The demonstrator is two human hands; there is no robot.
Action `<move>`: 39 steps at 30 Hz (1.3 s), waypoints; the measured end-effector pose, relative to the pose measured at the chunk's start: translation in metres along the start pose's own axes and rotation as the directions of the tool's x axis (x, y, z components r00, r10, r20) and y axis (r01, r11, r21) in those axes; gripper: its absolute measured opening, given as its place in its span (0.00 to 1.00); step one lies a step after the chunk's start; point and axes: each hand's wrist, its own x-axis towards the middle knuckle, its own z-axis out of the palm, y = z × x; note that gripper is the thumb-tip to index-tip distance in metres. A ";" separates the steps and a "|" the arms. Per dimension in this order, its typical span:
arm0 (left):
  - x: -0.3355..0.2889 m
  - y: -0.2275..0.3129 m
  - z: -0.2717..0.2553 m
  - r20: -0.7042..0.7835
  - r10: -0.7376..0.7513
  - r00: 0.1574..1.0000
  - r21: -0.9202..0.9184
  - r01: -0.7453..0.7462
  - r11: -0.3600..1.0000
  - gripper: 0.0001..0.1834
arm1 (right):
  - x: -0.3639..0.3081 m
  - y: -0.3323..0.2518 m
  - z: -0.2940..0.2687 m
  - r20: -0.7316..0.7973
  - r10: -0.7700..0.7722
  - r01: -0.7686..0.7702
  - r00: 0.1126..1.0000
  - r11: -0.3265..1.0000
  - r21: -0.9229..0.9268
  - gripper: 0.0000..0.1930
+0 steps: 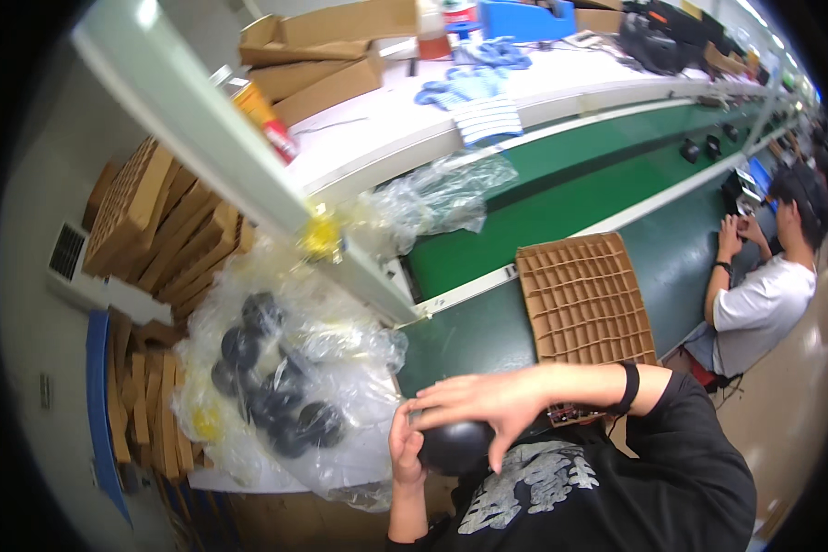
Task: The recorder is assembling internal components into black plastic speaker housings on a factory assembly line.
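A glossy black dome-shaped piece is between my two hands, close to my body at the near edge of the bench. My right hand reaches over its top, fingers stretched to the left and thumb down its right side. Against its left side rests my left hand, fingers pointing up. The underside of the piece is hidden. Left of my hands, a clear plastic bag lies open with several black round pieces inside. A brown cardboard divider grid lies beyond my right forearm.
A green conveyor belt runs behind the bench, with a few small black parts farther along. A pale post rises at left beside stacked cardboard dividers. Blue striped gloves lie on the shelf. A co-worker sits at right.
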 end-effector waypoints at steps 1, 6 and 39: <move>0.003 0.003 0.012 0.043 -0.085 0.995 -0.001 0.085 0.996 0.38 | -0.015 -0.006 0.005 -0.019 0.038 -0.039 0.999 0.998 -0.057 0.48; 0.016 -0.023 0.023 0.256 -0.366 0.895 -0.035 0.387 0.921 0.36 | -0.092 -0.005 0.005 -0.243 0.373 -0.307 0.895 0.913 0.268 0.39; 0.031 -0.074 -0.016 -0.009 -0.394 0.919 -0.812 0.223 0.539 0.22 | -0.110 0.019 -0.002 -0.268 0.486 -0.449 0.832 0.873 0.189 0.11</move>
